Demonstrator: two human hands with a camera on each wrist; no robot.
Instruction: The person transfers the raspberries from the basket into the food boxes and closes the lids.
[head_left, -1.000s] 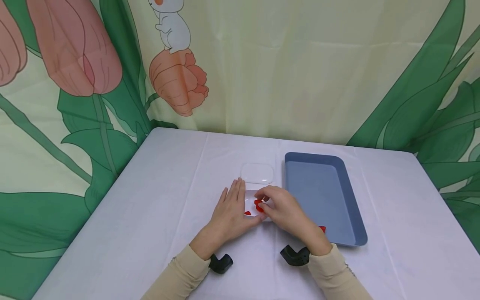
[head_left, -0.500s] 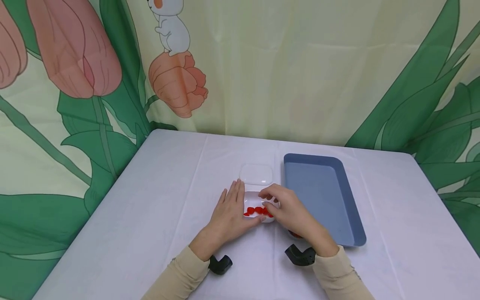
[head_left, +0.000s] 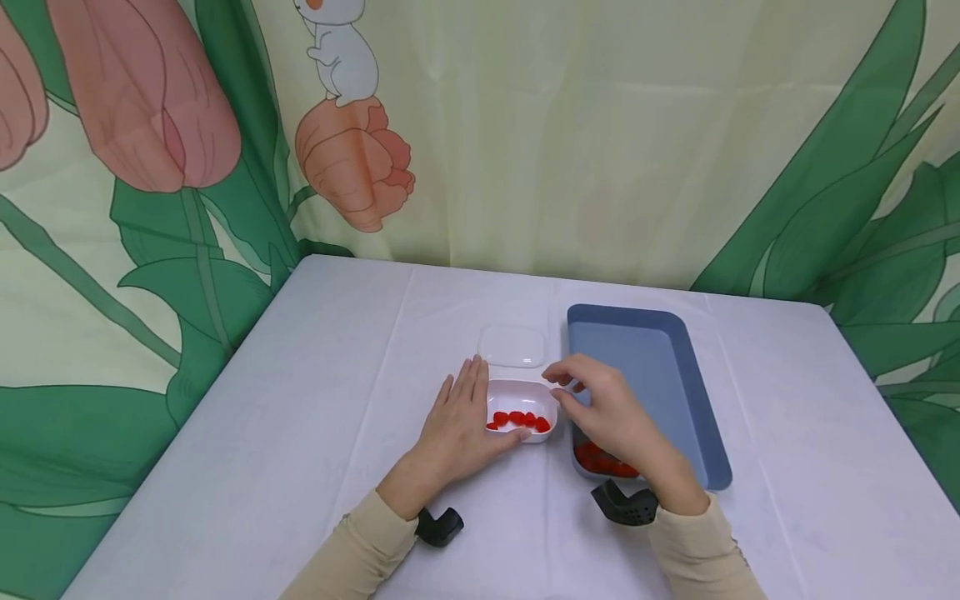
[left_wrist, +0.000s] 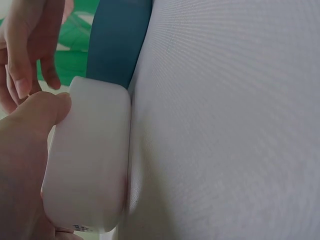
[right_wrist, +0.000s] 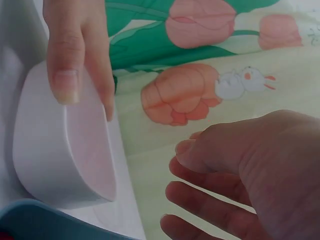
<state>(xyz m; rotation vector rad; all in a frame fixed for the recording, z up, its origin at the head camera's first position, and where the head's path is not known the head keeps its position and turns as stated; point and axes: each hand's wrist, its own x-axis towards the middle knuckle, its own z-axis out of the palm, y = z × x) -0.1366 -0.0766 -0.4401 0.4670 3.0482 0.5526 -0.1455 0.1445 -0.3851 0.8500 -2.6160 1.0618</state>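
Observation:
My left hand (head_left: 456, 425) rests against a small white box (head_left: 522, 393), its straight fingers along the left end and its thumb on the near rim. In the left wrist view the thumb tip lies over the edge of the white box (left_wrist: 95, 145). Several small red pieces (head_left: 517, 417) lie in a row along the box's near side. My right hand (head_left: 611, 408) hovers over the tray's left edge, just right of the box, with fingers loosely bent. The right wrist view shows nothing between the fingers of the right hand (right_wrist: 240, 175).
A blue-grey tray (head_left: 693, 392) stands to the right of the box, with more red pieces (head_left: 600, 460) in its near left corner, partly hidden by my right wrist. A clear lid (head_left: 512, 346) lies behind the box on the white tablecloth (head_left: 337, 358).
My right hand let go of a red piece inside the box and moved right, out over the tray's edge. The row of red pieces is now uncovered. My left hand stayed in place.

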